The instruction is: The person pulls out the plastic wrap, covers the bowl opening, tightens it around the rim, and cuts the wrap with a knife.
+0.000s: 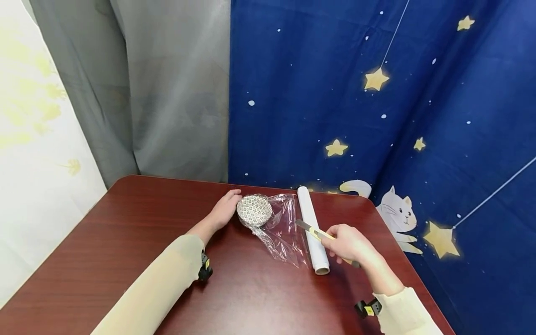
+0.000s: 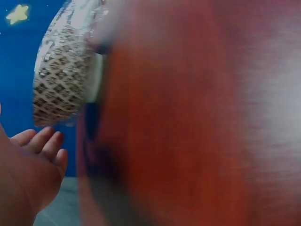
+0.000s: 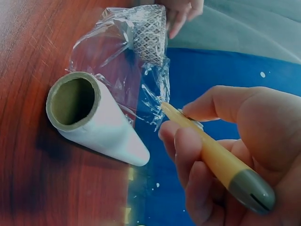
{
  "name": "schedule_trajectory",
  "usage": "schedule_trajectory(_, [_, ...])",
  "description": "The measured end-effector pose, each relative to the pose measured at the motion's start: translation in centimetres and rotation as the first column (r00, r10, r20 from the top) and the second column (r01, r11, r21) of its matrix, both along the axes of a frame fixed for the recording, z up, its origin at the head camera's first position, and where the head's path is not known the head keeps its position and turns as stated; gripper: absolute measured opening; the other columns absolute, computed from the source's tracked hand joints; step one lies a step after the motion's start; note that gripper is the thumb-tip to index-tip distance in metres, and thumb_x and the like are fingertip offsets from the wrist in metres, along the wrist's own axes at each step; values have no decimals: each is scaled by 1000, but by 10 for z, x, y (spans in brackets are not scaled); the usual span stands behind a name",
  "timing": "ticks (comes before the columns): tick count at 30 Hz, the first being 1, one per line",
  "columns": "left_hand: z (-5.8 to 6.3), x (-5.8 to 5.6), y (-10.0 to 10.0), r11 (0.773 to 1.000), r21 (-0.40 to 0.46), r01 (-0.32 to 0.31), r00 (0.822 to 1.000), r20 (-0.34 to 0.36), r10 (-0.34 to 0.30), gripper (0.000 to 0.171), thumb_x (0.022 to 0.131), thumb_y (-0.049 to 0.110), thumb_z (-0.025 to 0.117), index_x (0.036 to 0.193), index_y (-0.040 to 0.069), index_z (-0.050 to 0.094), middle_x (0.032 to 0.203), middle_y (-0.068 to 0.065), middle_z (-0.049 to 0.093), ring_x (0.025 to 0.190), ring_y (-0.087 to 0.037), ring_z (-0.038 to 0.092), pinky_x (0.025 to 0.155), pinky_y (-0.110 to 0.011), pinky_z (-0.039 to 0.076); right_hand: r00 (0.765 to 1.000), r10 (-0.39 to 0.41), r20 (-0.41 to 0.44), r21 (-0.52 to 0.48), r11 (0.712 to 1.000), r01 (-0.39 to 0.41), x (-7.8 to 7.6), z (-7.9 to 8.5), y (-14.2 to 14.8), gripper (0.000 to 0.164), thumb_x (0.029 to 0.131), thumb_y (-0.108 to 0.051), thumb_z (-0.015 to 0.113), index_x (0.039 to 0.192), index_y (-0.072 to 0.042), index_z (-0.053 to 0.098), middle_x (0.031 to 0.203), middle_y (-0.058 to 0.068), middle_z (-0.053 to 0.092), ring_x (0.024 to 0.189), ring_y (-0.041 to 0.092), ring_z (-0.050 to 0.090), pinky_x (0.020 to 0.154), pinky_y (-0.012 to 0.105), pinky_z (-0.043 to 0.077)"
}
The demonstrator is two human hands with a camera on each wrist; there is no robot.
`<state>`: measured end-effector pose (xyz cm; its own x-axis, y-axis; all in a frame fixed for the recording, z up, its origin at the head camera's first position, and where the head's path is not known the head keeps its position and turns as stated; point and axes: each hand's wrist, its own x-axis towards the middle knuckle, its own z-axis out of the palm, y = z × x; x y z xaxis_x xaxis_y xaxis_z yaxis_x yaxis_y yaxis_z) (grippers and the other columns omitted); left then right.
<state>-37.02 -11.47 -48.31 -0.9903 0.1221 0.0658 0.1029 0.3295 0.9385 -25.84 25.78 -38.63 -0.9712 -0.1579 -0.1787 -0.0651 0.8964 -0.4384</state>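
Note:
A patterned bowl (image 1: pixel 254 210) covered with clear cling film (image 1: pixel 285 230) sits near the table's far edge. My left hand (image 1: pixel 226 208) is at the bowl's left side; in the left wrist view its fingers (image 2: pixel 41 140) are loosely bent close to the bowl's rim, and I cannot tell whether they touch. A loose sheet of film stretches right from the bowl toward a white cling film roll (image 1: pixel 311 228). My right hand (image 1: pixel 347 243) grips a yellow utility knife (image 3: pixel 221 162) with a grey end. Its blade points left, above the roll and close to the film's edge.
The dark red wooden table (image 1: pixel 167 204) has a far edge just behind the bowl and roll. Behind it hang a grey curtain (image 1: pixel 180 93) and a blue curtain (image 1: pixel 293 93) with stars and a cat. The roll lies lengthwise, its hollow end toward me.

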Motion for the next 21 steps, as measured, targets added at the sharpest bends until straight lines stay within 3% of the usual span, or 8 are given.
schedule_trajectory(4, [-7,13,-1,989,140,47,996,69,-57,78,88,-2,43,166,-6,36,167,-31,47,153,-41,46,113,-39,42,1000,-29,-12,-33,999,29,-2,-4,-2,12,100,-23,69,97,-12,73,71,9,72,52,22,67,52,33,49])
schedule_trajectory(7, [-14,16,-3,986,134,102,991,69,-112,91,79,-10,48,168,-8,29,167,-34,44,150,-44,48,105,-35,45,999,-42,-31,-64,997,40,-3,-5,-3,14,99,-22,67,96,-10,73,72,11,73,53,23,68,52,33,50])
schedule_trajectory(10, [-19,21,-6,983,67,173,983,51,-177,98,81,-8,61,170,-7,19,170,-34,39,156,-48,42,120,-47,45,996,-67,-57,-103,993,61,-6,-7,-5,14,100,-22,65,97,-9,72,72,8,72,54,23,70,53,33,52])
schedule_trajectory(14, [-24,24,-7,978,28,208,977,40,-209,111,85,6,84,171,-6,15,172,-33,37,160,-48,38,131,-62,32,991,-115,-75,-186,978,99,-12,-10,-8,16,104,-24,64,105,-10,70,73,5,71,57,23,71,55,32,55])
schedule_trajectory(17, [-29,22,-6,978,23,205,978,23,-206,109,86,14,92,170,-2,24,167,-29,47,156,-44,45,130,-60,34,987,-150,-53,-313,941,126,-18,-14,-10,20,110,-27,63,117,-8,67,78,8,70,60,24,71,56,33,59])
schedule_trajectory(21, [-31,21,-5,980,1,199,980,-6,-199,99,87,17,94,166,0,36,158,-25,59,149,-40,54,127,-56,39,982,-190,-25,-490,858,154,-25,-16,-14,29,115,-31,58,132,-8,58,85,15,71,60,20,68,56,34,61])
